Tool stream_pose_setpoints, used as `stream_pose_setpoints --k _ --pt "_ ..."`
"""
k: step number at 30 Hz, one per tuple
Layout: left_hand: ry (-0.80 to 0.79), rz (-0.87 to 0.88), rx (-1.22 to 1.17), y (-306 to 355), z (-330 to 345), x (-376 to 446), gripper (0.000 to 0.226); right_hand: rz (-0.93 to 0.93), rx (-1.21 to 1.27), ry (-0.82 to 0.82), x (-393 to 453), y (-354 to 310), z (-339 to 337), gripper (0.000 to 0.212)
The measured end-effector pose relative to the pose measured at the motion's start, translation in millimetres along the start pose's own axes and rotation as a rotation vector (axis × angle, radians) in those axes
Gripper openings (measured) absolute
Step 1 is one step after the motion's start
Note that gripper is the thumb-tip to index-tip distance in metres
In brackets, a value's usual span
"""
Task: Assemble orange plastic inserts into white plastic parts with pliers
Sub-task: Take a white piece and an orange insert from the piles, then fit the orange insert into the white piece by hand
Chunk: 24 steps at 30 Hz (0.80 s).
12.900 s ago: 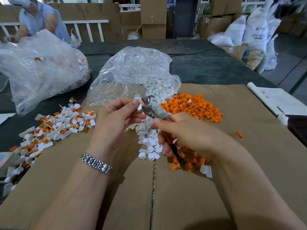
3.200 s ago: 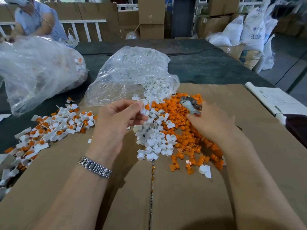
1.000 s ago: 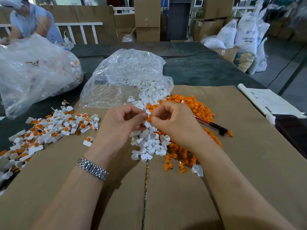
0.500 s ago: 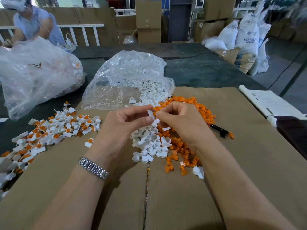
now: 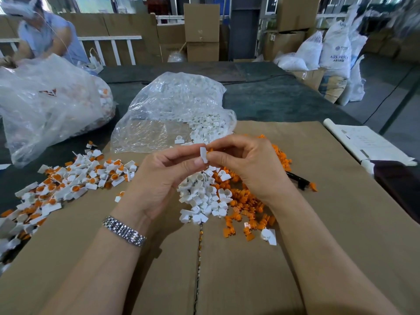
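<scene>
While both hands pinch: left hand (image 5: 159,180) on white part (image 5: 203,154), right hand (image 5: 247,164) on orange insert (image 5: 209,150), risk of crooked seating, pliers (image 5: 297,179) lying unused.

From here I see flattened brown cardboard (image 5: 318,223) covering the near part of a dark table (image 5: 272,96), with a white paper sheet (image 5: 368,142) lying at the cardboard's right edge. At the table's far left corner another person in a blue top (image 5: 45,35) bends over a big clear plastic bag (image 5: 45,105). Beyond the far edge I make out stacked cardboard boxes (image 5: 201,30), a white railing (image 5: 113,46) and white sacks (image 5: 336,53) off to the right
</scene>
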State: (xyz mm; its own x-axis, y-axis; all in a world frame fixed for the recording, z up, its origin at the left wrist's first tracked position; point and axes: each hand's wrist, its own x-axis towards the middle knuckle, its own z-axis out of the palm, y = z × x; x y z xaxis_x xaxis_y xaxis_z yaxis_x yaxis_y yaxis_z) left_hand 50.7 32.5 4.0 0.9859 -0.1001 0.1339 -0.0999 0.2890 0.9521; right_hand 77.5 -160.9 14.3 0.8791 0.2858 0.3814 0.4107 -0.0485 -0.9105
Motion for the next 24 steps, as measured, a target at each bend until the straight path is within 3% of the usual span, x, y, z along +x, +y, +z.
stream_pose_setpoints --k 7,17,24 --pt "0.033 -0.042 -0.133 -2.3 -1.0 2.9 0.025 -0.055 -0.072 -0.003 0.7 1.8 2.0 0.022" --pt "0.122 -0.076 -0.140 -1.6 1.0 4.4 0.021 -0.054 -0.123 -0.028 0.9 5.2 4.8 0.032" --pt "0.120 -0.102 -0.165 2.0 1.7 3.5 0.014 -0.100 -0.169 -0.005 1.0 6.9 7.3 0.025"
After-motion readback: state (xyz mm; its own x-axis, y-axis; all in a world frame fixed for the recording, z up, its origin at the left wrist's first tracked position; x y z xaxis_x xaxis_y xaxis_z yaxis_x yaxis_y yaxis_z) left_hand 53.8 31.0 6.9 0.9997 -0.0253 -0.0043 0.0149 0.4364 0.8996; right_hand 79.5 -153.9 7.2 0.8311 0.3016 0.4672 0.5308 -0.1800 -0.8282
